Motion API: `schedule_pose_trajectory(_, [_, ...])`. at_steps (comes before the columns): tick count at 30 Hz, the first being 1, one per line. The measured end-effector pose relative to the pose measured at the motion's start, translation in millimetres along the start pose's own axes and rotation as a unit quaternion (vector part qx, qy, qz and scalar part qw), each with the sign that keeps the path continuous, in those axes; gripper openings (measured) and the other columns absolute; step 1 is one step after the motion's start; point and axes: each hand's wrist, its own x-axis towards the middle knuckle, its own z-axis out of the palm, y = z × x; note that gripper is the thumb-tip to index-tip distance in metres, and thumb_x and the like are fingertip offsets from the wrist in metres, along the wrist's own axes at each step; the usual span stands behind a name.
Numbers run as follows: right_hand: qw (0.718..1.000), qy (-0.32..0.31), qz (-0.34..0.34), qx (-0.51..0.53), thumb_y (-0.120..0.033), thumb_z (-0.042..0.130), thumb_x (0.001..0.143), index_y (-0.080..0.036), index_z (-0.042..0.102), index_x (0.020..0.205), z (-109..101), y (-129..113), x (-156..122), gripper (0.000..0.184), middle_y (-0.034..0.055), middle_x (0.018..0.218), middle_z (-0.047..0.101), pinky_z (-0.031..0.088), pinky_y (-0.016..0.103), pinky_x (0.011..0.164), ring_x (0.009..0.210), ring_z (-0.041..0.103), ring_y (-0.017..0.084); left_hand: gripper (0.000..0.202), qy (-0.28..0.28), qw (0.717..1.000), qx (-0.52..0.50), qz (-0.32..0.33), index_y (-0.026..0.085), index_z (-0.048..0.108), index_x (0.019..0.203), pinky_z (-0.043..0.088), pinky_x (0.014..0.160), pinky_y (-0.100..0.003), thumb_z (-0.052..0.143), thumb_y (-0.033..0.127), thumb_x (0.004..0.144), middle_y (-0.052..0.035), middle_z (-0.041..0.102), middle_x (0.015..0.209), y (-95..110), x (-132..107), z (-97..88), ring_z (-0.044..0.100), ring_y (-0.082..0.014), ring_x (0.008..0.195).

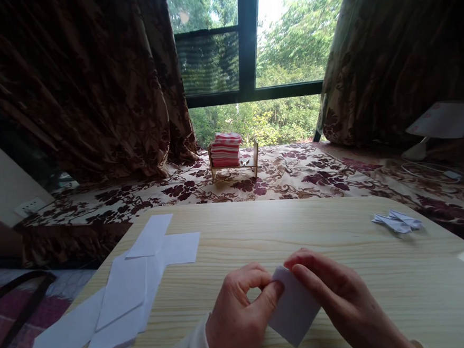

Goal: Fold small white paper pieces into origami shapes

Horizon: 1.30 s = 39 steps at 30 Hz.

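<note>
A small sheet of white paper [294, 314] is held up over the near part of the wooden table, tilted with one corner pointing down. My left hand [243, 308] pinches its upper left edge between thumb and fingers. At the top corner, the thumb and fingertips of my right hand [338, 294] close on the paper's upper right edge. Whether the sheet carries a fold under the fingers is hard to see. Several loose white paper sheets [124, 285] overlap on the table's left side. Folded white paper pieces [398, 220] lie together at the far right.
The pale wooden table [283, 223] has a rounded far right corner. Behind it, a floral-covered ledge [295, 175] bears a small wooden stand [255, 156] with a stack of pink-and-white cloths [225, 150]. A white lamp [443, 119] with a cable stands on the right.
</note>
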Motion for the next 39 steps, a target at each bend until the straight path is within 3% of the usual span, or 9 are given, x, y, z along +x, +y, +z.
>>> schedule_pose_trajectory(5, [0.985,0.019,-0.161,-0.064,-0.019,0.057,0.084,-0.022,0.065,0.095,-2.1,4.9,1.7,0.014,0.0050,0.084,0.064,0.052,0.023,0.063,0.078,0.062,0.017,0.024,0.017,1.000,-0.022,-0.012,0.013,0.070,0.071,0.041,0.065,-0.026,0.053,0.027,0.083,-0.0037,0.060,0.069,-1.8,-2.4,0.9,0.053,-0.0152,0.068])
schedule_pose_trajectory(9, [0.975,0.001,-0.208,-0.076,-0.013,0.054,0.084,-0.022,0.064,0.093,-2.8,1.9,2.5,0.016,0.0049,0.081,0.062,0.052,0.023,0.059,0.074,0.062,0.017,0.024,0.014,1.000,-0.016,-0.012,0.014,0.070,0.072,0.040,0.064,-0.026,0.053,0.027,0.083,-0.0034,0.060,0.069,-2.8,-2.0,0.7,0.053,-0.0149,0.067])
schedule_pose_trajectory(16, [0.981,0.046,-0.170,-0.079,-0.019,0.058,0.083,-0.022,0.065,0.096,-3.2,4.9,1.0,0.015,0.0050,0.085,0.065,0.053,0.021,0.059,0.077,0.064,0.018,0.024,0.008,1.000,0.005,-0.004,0.015,0.072,0.075,0.042,0.066,-0.027,0.052,0.025,0.084,-0.0038,0.060,0.071,-0.6,0.4,1.0,0.055,-0.0159,0.070])
schedule_pose_trajectory(27, [0.975,-0.022,-0.201,-0.090,-0.013,0.054,0.085,-0.022,0.065,0.092,-4.6,-3.9,3.4,0.016,0.0041,0.080,0.061,0.049,0.022,0.056,0.071,0.060,0.015,0.024,0.010,1.000,0.024,-0.004,0.017,0.073,0.078,0.041,0.067,-0.027,0.052,0.027,0.085,-0.0035,0.062,0.071,-2.1,-0.2,0.2,0.055,-0.0162,0.071])
schedule_pose_trajectory(35, [0.983,-0.055,-0.148,-0.095,-0.021,0.053,0.087,-0.019,0.068,0.085,-4.7,-3.9,3.9,0.016,0.0049,0.078,0.063,0.049,0.022,0.058,0.070,0.061,0.016,0.025,0.005,0.996,0.078,0.034,0.016,0.068,0.071,0.041,0.066,-0.024,0.049,0.024,0.087,-0.0028,0.059,0.072,-1.3,-3.5,1.8,0.055,-0.0144,0.070])
schedule_pose_trajectory(39, [0.987,-0.058,-0.126,-0.074,-0.023,0.054,0.087,-0.019,0.071,0.084,-4.6,-4.7,4.7,0.017,0.0049,0.079,0.064,0.050,0.020,0.058,0.070,0.062,0.016,0.021,0.037,0.995,0.086,0.039,0.016,0.068,0.073,0.042,0.066,-0.024,0.051,0.021,0.085,-0.0028,0.058,0.071,0.7,-2.6,1.1,0.056,-0.0147,0.070])
